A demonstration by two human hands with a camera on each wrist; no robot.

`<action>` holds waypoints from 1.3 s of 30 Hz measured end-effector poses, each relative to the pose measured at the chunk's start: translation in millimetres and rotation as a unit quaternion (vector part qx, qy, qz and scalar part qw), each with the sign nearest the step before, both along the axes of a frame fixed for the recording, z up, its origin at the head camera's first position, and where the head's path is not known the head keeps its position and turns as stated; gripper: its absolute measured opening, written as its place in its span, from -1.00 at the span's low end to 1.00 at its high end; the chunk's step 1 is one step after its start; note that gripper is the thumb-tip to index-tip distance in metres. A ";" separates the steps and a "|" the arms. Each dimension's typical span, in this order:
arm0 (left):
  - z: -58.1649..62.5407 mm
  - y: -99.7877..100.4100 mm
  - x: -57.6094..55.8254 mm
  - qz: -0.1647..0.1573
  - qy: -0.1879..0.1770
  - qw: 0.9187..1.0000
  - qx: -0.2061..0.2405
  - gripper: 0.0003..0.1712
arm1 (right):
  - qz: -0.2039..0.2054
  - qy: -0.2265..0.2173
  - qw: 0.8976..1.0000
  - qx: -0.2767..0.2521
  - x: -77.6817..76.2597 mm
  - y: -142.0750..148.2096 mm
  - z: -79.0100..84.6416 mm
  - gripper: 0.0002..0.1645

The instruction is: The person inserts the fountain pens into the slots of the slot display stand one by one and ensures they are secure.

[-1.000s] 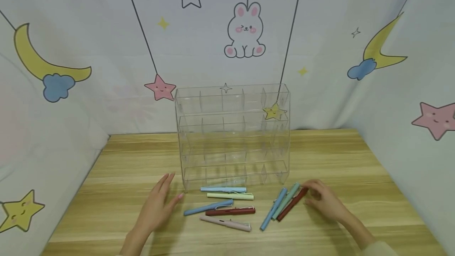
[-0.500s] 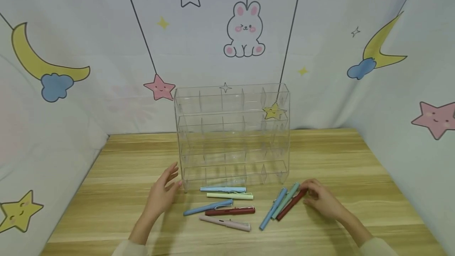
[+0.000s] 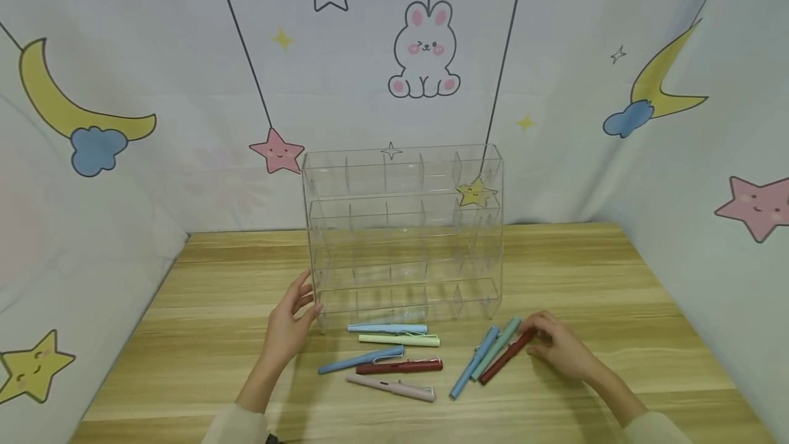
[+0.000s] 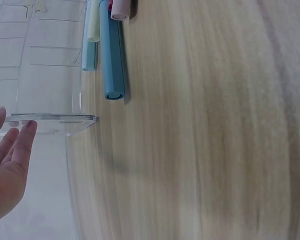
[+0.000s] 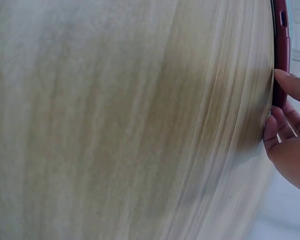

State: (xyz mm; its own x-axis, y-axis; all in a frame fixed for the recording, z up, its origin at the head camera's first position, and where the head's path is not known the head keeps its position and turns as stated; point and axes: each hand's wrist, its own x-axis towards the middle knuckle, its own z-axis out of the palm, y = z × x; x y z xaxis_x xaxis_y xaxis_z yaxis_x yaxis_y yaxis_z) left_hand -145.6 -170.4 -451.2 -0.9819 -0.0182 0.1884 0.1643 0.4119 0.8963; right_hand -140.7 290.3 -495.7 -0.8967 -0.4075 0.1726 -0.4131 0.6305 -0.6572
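A clear acrylic rack with several tiers and dividers stands upright on the wooden table. My left hand holds the lower left side panel, thumb on one face and fingers on the other. My right hand pinches the upper end of a dark red pen, which lies slanted on the table; thumb and fingertips are at that end. Against this pen lie a green pen and a blue pen, also slanted.
In front of the rack lie a light blue pen, a pale yellow pen, a blue pen, another dark red pen and a pinkish pen. A printed cloth hangs behind and beside the table.
My left hand has moved up and right from the table to the rack's left side panel and taken hold there. My right hand has stayed at the dark red pen's end.
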 end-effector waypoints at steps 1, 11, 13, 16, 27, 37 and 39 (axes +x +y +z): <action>-0.2 -0.1 -0.2 0.001 -0.002 1.000 0.002 -0.30 | 0.005 -0.002 1.000 0.000 0.1 0.4 0.0 -0.62; -3.1 -1.4 -0.3 -0.003 0.006 1.000 0.004 -0.32 | 0.038 -0.019 0.999 -0.006 0.5 3.5 1.7 -0.68; -3.2 -1.7 -0.3 -0.001 0.006 1.000 0.005 -0.32 | 0.044 -0.018 0.999 -0.005 -0.2 4.0 1.7 -0.68; -3.5 -2.0 0.0 -0.001 0.007 1.000 0.007 -0.31 | 0.050 -0.024 0.998 0.000 -1.4 5.0 2.1 -0.69; -7.0 -2.5 0.4 -0.006 0.016 1.000 0.011 -0.30 | 0.063 -0.025 0.998 0.014 -2.3 8.7 1.7 -0.72; -5.6 -2.3 1.3 -0.007 0.018 1.000 0.013 -0.32 | 0.081 -0.007 0.997 0.010 -2.3 10.5 0.8 -0.72; -6.1 -2.5 1.1 -0.007 0.017 1.000 0.012 -0.32 | 0.087 -0.006 0.996 0.008 -2.3 11.1 1.4 -0.73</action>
